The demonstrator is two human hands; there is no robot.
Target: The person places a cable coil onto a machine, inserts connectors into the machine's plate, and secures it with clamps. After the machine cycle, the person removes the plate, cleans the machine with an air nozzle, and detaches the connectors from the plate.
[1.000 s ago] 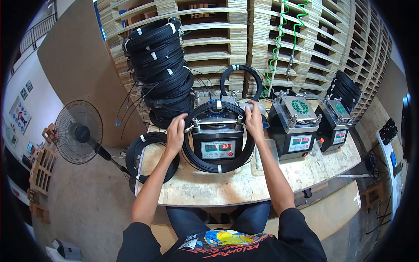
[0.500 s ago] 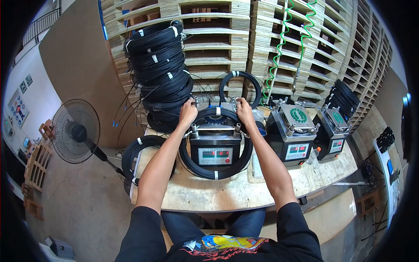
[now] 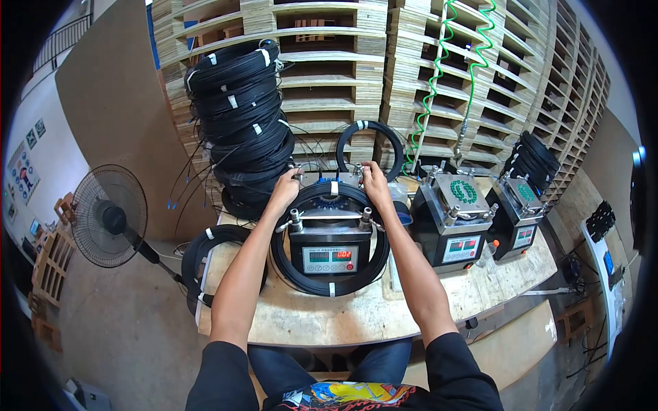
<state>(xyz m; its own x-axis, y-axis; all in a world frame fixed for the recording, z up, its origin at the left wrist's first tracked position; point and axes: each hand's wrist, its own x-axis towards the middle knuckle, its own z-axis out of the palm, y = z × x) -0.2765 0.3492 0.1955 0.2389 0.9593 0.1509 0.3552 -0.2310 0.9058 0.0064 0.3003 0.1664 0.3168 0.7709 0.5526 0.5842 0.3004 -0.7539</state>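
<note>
left hand [image 3: 286, 187] and right hand [image 3: 376, 188] reach the back of a machine [image 3: 330, 232], a black cable coil [image 3: 356, 287] looped round its display [image 3: 330, 259].
the left fingers, half curled, touch a knob [image 3: 297, 168] at the machine's eleven o'clock; the right ones, less bent, touch another knob [image 3: 358, 170] at one o'clock. how firmly either grasps, i cannot tell. toward three o'clock sits a blue bowl [image 3: 404, 217], contents hidden. the red digits [image 3: 344, 254] seem to read 0.02.
</note>
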